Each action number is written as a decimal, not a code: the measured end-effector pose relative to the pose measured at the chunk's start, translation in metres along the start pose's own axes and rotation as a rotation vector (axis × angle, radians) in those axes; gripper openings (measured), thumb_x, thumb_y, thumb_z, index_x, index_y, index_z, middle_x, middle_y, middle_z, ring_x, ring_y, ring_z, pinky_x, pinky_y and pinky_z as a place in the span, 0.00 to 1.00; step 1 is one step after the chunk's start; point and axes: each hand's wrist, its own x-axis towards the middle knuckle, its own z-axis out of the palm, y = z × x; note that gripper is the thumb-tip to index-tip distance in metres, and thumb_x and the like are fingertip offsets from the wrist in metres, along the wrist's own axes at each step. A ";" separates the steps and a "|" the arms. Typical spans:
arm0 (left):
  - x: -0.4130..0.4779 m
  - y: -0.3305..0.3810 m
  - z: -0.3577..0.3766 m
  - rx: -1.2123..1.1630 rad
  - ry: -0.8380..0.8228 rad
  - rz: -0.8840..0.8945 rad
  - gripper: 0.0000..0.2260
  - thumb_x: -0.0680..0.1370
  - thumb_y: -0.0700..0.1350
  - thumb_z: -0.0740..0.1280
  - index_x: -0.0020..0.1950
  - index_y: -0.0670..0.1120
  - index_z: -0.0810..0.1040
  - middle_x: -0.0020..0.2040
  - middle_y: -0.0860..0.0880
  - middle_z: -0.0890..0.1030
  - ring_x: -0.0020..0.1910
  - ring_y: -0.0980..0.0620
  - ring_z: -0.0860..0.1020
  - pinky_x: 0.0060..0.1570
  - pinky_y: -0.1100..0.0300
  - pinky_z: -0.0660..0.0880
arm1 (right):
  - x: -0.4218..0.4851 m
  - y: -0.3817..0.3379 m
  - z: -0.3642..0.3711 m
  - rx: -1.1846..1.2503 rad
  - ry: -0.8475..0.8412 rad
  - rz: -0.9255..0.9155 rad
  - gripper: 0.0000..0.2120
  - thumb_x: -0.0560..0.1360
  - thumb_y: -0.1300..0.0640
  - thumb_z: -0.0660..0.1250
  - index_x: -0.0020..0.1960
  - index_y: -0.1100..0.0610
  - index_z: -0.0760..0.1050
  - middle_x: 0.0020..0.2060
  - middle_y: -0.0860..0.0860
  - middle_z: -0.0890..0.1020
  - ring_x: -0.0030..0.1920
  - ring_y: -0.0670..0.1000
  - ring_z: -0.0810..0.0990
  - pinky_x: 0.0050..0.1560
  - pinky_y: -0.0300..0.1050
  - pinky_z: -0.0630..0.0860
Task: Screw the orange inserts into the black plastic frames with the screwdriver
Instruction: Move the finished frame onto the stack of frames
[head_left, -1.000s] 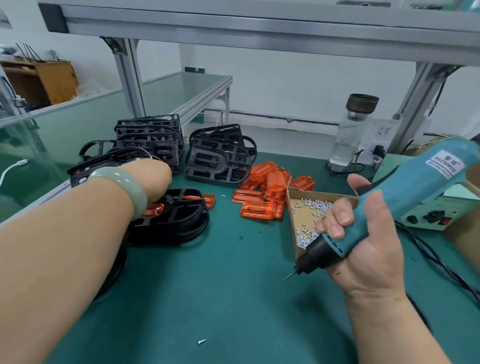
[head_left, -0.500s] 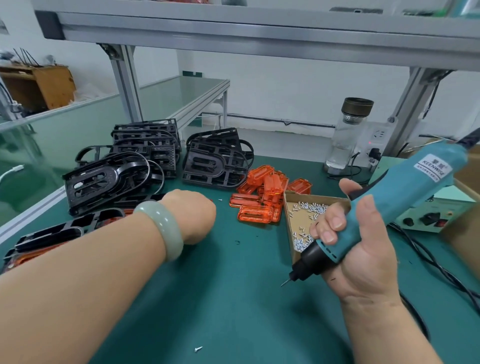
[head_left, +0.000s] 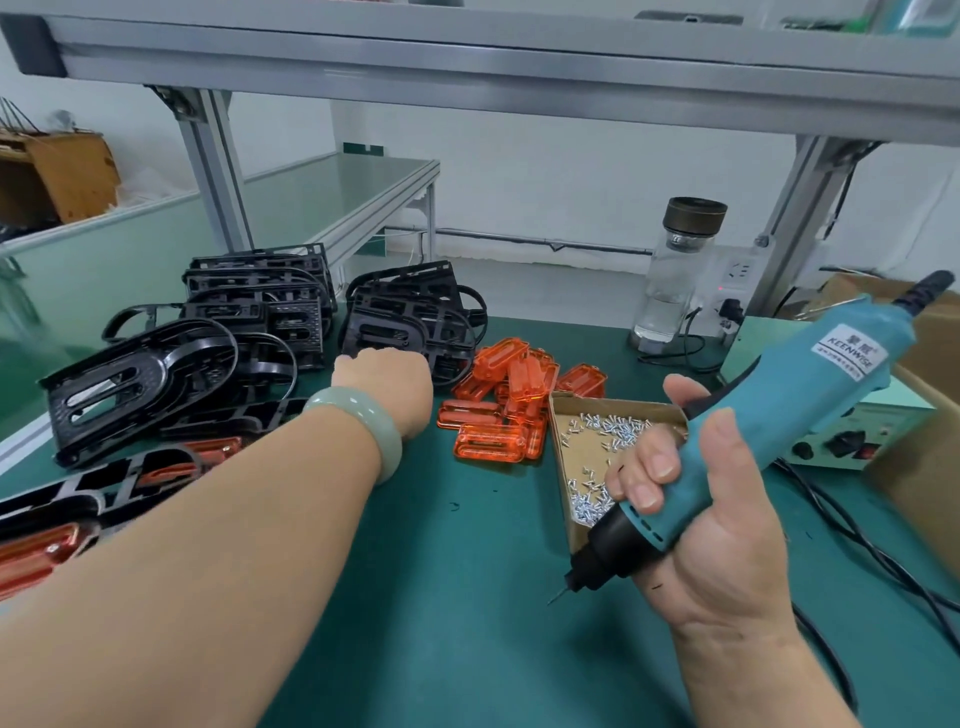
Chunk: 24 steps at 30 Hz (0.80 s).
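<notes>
My right hand is shut on the teal electric screwdriver, bit pointing down-left above the green mat. My left hand, with a pale green bangle on the wrist, reaches to the foot of a stack of black plastic frames; its fingers are hidden behind the back of the hand. A pile of orange inserts lies just right of that hand. Black frames with orange inserts in them lie at the far left under my forearm. More empty frames sit behind them.
A cardboard tray of small silver screws sits beside the screwdriver. Behind it stand a glass bottle and the screwdriver's power box, with black cables trailing right. An aluminium post and a shelf overhang the bench.
My left hand has left the frame with inserts at the left and moved right and forward to the stack of black frames. The right hand and screwdriver have barely shifted.
</notes>
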 end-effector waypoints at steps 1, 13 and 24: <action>0.006 0.001 0.006 -0.033 -0.012 -0.024 0.13 0.78 0.45 0.61 0.62 0.47 0.71 0.60 0.45 0.75 0.60 0.43 0.71 0.56 0.49 0.66 | 0.000 0.000 0.000 -0.002 -0.002 0.001 0.15 0.67 0.46 0.73 0.50 0.51 0.79 0.26 0.47 0.71 0.23 0.44 0.70 0.31 0.35 0.70; 0.022 0.000 0.036 -0.098 0.159 0.013 0.19 0.75 0.35 0.59 0.66 0.44 0.66 0.59 0.44 0.72 0.59 0.41 0.72 0.59 0.50 0.67 | 0.000 0.002 0.001 0.003 -0.026 0.012 0.23 0.63 0.45 0.79 0.53 0.53 0.77 0.26 0.48 0.72 0.23 0.45 0.70 0.30 0.37 0.72; -0.006 -0.003 0.035 -0.381 0.382 0.075 0.19 0.77 0.35 0.61 0.67 0.44 0.69 0.58 0.44 0.72 0.60 0.43 0.69 0.60 0.52 0.68 | 0.001 0.001 -0.001 -0.010 -0.005 0.014 0.18 0.66 0.46 0.74 0.52 0.52 0.77 0.26 0.47 0.72 0.24 0.44 0.69 0.31 0.37 0.69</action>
